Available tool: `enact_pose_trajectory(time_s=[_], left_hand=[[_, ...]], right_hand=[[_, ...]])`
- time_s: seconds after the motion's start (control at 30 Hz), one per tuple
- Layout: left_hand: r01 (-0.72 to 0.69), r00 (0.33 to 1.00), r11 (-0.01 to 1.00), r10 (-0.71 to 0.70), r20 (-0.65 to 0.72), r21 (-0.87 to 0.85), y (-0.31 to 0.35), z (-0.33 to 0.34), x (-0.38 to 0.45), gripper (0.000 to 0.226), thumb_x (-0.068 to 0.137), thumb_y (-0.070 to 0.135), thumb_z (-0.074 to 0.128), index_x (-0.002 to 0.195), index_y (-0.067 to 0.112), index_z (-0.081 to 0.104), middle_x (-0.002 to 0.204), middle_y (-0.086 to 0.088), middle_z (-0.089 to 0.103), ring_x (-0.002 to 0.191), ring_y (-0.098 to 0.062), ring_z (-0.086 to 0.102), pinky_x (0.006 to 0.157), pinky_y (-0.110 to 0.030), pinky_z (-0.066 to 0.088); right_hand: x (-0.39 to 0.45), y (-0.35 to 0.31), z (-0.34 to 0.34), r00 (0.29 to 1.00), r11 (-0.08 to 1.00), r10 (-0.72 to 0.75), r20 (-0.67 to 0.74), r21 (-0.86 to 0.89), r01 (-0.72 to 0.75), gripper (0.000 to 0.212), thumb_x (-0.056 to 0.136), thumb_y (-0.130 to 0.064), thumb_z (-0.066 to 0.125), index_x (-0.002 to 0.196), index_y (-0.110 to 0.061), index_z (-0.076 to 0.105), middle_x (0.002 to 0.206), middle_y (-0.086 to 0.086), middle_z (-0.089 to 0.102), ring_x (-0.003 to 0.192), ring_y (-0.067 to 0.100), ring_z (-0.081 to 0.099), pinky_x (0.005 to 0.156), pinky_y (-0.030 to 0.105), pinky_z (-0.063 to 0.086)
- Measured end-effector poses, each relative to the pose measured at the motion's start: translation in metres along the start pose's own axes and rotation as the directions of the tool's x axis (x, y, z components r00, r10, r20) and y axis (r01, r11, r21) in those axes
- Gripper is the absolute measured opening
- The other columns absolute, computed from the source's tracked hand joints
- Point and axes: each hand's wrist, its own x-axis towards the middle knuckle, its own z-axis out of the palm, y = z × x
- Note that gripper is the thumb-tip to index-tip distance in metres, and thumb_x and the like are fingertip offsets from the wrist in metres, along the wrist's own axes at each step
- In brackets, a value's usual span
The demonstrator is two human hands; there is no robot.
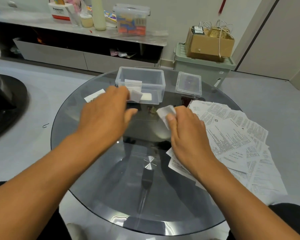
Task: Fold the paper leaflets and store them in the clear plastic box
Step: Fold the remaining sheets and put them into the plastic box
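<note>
The right hand (185, 134) pinched a small folded leaflet (165, 113) between thumb and fingers, just in front of the clear plastic box (140, 84). The left hand (104, 115) reached toward the box with its grip spread, fingers near another folded leaflet (135, 95) at the box's front wall. Unfolded leaflets (235, 144) lay right of the box on the glass surface (97, 170).

Two bare forearms, no sleeves showing, left hand (105, 113) and right hand (187, 134) wearing no rings, dark trousers showing at the knees.
</note>
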Motion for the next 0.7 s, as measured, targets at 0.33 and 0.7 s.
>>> enact_pose_trajectory(time_s=[0.33, 0.7], left_hand=[[0.339, 0.934, 0.895, -0.282, 0.221, -0.29, -0.06, 0.028, 0.017, 0.025, 0.09, 0.018, 0.07, 0.092, 0.026, 0.047, 0.091, -0.006, 0.067, 0.082, -0.034, 0.067, 0.079, -0.048, 0.056], [0.202, 0.918, 0.833, 0.022, 0.396, -0.515, -0.01, 0.035, 0.002, 0.074, 0.085, 0.013, 0.08, 0.148, 0.026, 0.044, 0.081, 0.004, 0.072, 0.069, -0.005, 0.069, 0.076, -0.027, 0.057]], right_hand=[[-0.005, -0.006, 0.003, 0.984, 0.946, 0.119, 0.134, 0.287, -0.154, 0.022, 0.111, -0.041, 0.034, 0.106, -0.023, 0.045, 0.086, -0.007, 0.055, 0.074, 0.011, 0.053, 0.063, 0.031, 0.037], [-0.001, -0.004, 0.012, 0.936, 0.757, 0.14, 0.324, 0.574, -0.312, 0.023, 0.108, -0.034, 0.048, 0.125, -0.029, 0.064, 0.074, -0.006, 0.064, 0.064, 0.004, 0.057, 0.063, 0.028, 0.048]])
